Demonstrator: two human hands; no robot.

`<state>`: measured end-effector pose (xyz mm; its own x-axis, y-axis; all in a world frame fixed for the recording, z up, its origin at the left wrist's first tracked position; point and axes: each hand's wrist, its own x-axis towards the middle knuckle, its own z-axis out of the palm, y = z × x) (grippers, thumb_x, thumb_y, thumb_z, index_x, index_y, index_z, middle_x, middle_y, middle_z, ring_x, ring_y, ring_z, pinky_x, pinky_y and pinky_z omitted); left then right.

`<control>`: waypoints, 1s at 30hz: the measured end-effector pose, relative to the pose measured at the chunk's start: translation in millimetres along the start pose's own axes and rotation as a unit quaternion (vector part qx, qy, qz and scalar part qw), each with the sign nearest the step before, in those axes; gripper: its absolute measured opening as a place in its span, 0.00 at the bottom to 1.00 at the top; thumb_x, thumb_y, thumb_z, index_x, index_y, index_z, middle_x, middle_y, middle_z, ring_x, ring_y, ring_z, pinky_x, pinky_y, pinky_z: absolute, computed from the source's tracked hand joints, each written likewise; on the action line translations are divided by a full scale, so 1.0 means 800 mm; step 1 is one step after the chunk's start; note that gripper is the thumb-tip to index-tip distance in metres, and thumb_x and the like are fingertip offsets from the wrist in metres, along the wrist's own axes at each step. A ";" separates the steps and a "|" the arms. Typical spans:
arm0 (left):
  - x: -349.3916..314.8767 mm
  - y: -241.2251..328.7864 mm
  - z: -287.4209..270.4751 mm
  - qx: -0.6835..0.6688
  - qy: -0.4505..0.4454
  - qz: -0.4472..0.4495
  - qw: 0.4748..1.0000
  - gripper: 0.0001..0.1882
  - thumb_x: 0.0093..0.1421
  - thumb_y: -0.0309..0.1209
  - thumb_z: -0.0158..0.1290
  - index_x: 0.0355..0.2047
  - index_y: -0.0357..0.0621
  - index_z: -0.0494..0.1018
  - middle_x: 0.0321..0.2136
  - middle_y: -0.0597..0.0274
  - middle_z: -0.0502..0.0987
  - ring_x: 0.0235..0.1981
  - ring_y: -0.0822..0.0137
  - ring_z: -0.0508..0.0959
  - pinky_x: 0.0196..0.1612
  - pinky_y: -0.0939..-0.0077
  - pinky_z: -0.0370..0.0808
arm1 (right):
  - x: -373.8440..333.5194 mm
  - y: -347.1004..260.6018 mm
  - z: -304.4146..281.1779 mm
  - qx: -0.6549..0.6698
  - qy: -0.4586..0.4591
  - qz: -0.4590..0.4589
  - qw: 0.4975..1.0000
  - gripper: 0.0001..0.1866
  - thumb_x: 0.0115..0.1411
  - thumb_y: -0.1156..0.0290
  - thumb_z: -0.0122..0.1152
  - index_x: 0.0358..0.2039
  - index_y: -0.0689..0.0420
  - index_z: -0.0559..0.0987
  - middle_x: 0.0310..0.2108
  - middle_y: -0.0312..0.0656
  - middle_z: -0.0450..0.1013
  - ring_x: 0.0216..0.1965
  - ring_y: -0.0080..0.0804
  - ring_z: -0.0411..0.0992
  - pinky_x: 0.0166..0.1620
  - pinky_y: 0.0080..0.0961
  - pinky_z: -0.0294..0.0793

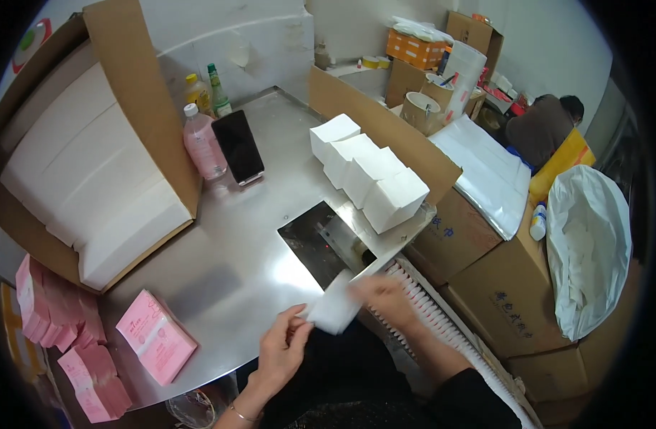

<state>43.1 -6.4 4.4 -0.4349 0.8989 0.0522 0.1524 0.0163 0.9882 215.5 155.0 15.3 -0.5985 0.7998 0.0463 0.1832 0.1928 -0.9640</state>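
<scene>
Near the front edge of the metal table, my left hand (282,348) pinches the lower left side of a small whitish plastic bag (335,309), blurred and partly see-through. Its contents cannot be made out. My right hand (389,297) is at the bag's upper right edge, its fingers smeared by motion, so its grip is unclear. Just beyond the bag is a dark rectangular opening (315,247) in the tabletop. Several stacks of folded white paper napkins (377,171) stand in a row behind that opening. To the left lies a stack of pink printed plastic bags (156,336).
A large carton (138,107) of white paper stands on the left, with more pink stacks (92,382) below it. A phone (238,146) leans by a pink bottle (203,143). Right are cartons (510,307), a white sack (589,250) and a person (542,129) farther back.
</scene>
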 end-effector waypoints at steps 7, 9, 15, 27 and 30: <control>-0.043 0.022 -0.103 0.329 0.225 0.110 0.911 0.21 0.57 0.20 0.58 0.52 0.37 0.74 0.40 0.50 0.78 0.42 0.54 0.78 0.47 0.64 0.74 | 0.200 -0.060 -0.108 -0.525 0.410 -0.309 0.679 0.12 0.50 0.72 0.65 0.37 0.52 0.86 0.42 0.42 0.75 0.46 0.40 0.69 0.45 0.40 0.65; -0.055 0.005 -0.139 0.431 0.323 0.112 0.835 0.23 0.58 0.25 0.58 0.56 0.39 0.72 0.51 0.45 0.74 0.55 0.47 0.71 0.58 0.54 0.66 | 0.236 -0.020 -0.103 -0.585 0.324 -0.290 0.685 0.10 0.50 0.71 0.63 0.33 0.55 0.86 0.41 0.42 0.75 0.47 0.41 0.68 0.46 0.42 0.62; -0.095 -0.081 -0.205 0.689 0.342 -0.082 0.634 0.28 0.67 0.41 0.50 0.65 0.45 0.64 0.66 0.49 0.62 0.68 0.46 0.59 0.63 0.47 0.57 | 0.245 -0.015 -0.080 -0.549 0.272 -0.273 0.741 0.07 0.50 0.70 0.62 0.27 0.57 0.85 0.38 0.45 0.77 0.44 0.41 0.69 0.44 0.42 0.62; -0.104 -0.025 -0.258 0.581 0.374 0.053 0.721 0.31 0.61 0.31 0.56 0.64 0.41 0.64 0.59 0.41 0.67 0.60 0.43 0.65 0.60 0.57 0.62 | 0.160 -0.018 -0.108 -0.475 0.300 -0.289 0.775 0.15 0.53 0.64 0.71 0.37 0.60 0.85 0.38 0.45 0.78 0.44 0.41 0.73 0.45 0.38 0.70; -0.095 -0.029 -0.268 0.422 0.320 -0.098 0.842 0.10 0.59 0.27 0.55 0.41 0.39 0.71 0.36 0.50 0.69 0.40 0.50 0.69 0.48 0.56 0.65 | 0.145 -0.010 -0.111 -0.491 0.265 -0.255 0.790 0.14 0.55 0.65 0.70 0.37 0.61 0.84 0.36 0.45 0.76 0.42 0.42 0.73 0.44 0.36 0.72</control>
<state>-117.9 -168.7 8.6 -0.8733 0.4271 0.2344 0.4818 0.6852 0.5463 213.9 297.0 51.7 -0.4267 0.5517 0.7166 0.6963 0.7060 -0.1290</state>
